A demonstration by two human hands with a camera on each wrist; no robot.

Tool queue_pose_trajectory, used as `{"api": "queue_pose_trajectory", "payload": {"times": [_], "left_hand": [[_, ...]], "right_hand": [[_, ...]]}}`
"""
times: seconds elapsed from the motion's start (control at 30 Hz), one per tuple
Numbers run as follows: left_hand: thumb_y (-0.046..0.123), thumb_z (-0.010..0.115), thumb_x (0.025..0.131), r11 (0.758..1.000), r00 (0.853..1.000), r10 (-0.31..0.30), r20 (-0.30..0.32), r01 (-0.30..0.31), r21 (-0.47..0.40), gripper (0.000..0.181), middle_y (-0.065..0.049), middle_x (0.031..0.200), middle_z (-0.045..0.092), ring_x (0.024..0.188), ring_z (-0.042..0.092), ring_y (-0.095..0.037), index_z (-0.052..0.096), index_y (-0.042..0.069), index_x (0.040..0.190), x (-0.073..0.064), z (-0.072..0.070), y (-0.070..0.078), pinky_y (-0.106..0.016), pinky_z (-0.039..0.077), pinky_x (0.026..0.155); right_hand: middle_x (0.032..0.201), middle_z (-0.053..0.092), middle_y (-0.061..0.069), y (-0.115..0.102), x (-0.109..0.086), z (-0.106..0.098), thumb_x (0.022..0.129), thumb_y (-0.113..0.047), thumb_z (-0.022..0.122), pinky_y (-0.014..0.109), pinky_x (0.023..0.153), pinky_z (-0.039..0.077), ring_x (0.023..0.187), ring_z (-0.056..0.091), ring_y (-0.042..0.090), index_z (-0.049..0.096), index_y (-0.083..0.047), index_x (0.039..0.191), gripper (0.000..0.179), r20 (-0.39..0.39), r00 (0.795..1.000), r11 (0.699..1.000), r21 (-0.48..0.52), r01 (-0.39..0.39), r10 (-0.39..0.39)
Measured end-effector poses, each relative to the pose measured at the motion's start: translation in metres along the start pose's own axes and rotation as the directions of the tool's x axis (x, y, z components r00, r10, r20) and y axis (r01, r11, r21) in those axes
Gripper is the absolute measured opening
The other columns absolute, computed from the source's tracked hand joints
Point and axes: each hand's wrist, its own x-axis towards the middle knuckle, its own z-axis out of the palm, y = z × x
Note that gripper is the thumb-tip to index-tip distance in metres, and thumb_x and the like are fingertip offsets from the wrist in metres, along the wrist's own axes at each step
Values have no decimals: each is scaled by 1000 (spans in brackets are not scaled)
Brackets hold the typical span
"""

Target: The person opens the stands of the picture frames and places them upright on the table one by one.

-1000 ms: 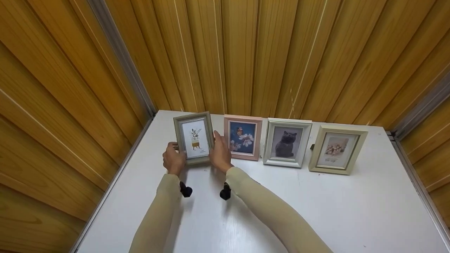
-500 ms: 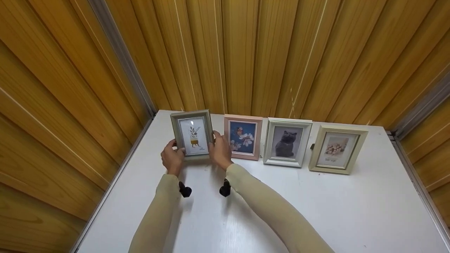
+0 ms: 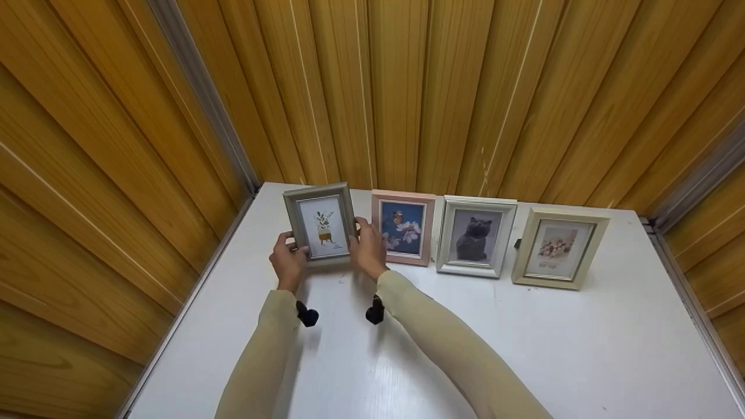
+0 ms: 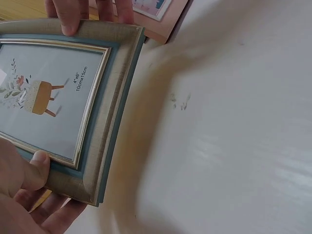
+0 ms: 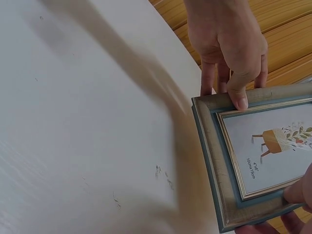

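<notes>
A grey-brown picture frame [image 3: 321, 224] with a plant-pot print stands at the left end of a row, tilted slightly. My left hand [image 3: 288, 263] grips its lower left side, thumb [image 4: 40, 163] on the front and fingers behind. On the opposite side my right hand [image 3: 368, 249] holds the frame with its thumb on the front edge. Both wrist views show the frame's lower part above the white table [image 5: 97, 122], a shadow beneath it. Just right of my right hand stands a pink picture frame [image 3: 404, 227] with a blossom print, partly covered by that hand.
Further right stand a silver-white picture frame [image 3: 476, 236] with a cat photo and a cream picture frame [image 3: 560, 248] with a flower print. Wood-panelled walls [image 3: 396, 93] enclose the table at the back and sides.
The grey-brown frame has lifted slightly, leaned left, then shifted a little back to the right. Both hands kept their hold on it. The other frames stayed put.
</notes>
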Motion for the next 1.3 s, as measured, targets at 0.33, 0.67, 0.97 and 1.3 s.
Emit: {"api": "queue_pose_trajectory", "payload": {"times": [0.33,0.67,0.97,1.3], "left_hand": [[-6,68,92,1000,1000,-1,2,1,10,45,-24,119,70,107,70,-34,57,3,135,-2,-4,-4,-46,57,86],[-3,69,92,997,999,39,21,-40,59,43,-22,115,71,100,72,-33,55,4,132,-10,-18,18,-46,58,82],[-3,70,91,999,1000,30,2,-30,36,40,-22,111,72,95,73,-31,55,3,127,-19,-19,37,-43,58,77],[-1,76,89,999,995,38,-90,-39,-9,39,-18,107,76,91,76,-28,60,7,123,-35,-7,45,-44,59,75]], "right_hand": [[114,68,12,0,-2,2,98,-3,66,45,91,53,106,66,27,59,-9,140,43,9,1000,1000,11,5,-5],[113,68,13,-7,6,-1,98,-4,66,47,89,53,104,66,29,58,-8,141,44,-15,1000,1000,-23,6,-7],[121,66,18,-6,18,-3,99,5,55,45,98,51,113,63,31,52,-2,146,48,35,999,998,59,0,-2],[160,40,19,0,23,-2,100,5,50,43,118,34,145,40,31,26,-3,161,66,199,980,989,140,-45,16]]}}
